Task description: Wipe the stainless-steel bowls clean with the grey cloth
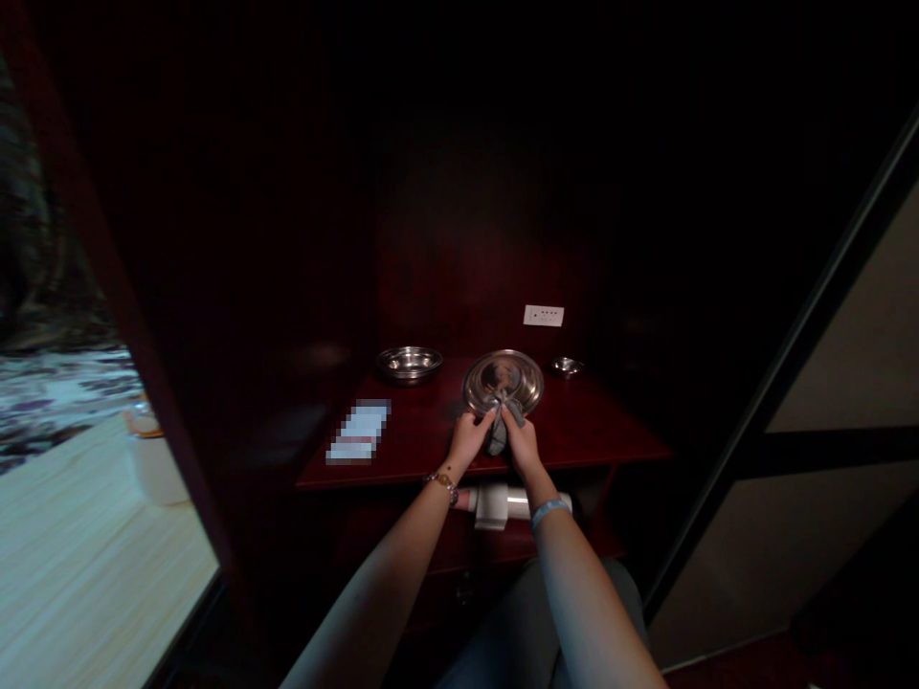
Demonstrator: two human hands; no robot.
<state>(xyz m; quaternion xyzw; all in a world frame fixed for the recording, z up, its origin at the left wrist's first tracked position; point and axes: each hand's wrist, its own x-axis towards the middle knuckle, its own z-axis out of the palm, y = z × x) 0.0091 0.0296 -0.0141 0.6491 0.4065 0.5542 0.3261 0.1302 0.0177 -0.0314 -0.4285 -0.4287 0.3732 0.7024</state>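
Note:
A round, shiny metal plate (478,383) is tilted up toward me above the dark red shelf (423,445). At its near rim, my left hand (471,437) and my right hand (521,438) come close together, thumbs forward, both closed on a grey cloth (497,440). The cloth is bunched over the rim and hangs below it between the hands. My fingers under the plate are hidden, so how much of the rim each one grips does not show.
Left of the plate stands a metal bowl (409,364); a smaller one (567,367) is to the right. A blurred-out flat object (360,431) lies front left. Underneath, a white cylinder (517,502) rests on a lower shelf. A white socket panel (544,316) is on the back wall.

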